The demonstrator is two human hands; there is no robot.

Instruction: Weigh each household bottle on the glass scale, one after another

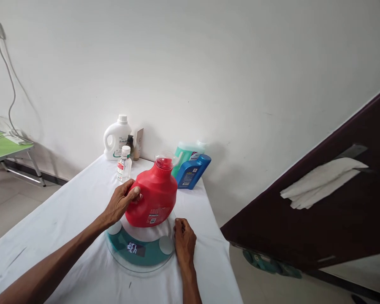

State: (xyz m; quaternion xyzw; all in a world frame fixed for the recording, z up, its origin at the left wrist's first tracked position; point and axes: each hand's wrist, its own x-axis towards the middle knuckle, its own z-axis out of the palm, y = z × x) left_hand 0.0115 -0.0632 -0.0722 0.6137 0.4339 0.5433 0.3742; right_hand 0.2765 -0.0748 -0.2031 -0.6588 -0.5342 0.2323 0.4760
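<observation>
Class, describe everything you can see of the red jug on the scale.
The red jug looks like glossy plastic, squat and round-bodied, with a clear open spout at the top and a small label low on its front. It stands upright on the round glass scale. The left hand grips its handle side; the right hand rests at the scale's rim.

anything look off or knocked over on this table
Yes: the blue plastic bottle at the table's far edge leans tilted against the teal jug, not upright. The red detergent jug, held by the left hand, stands on the round glass scale; its cap isn't on.
</observation>
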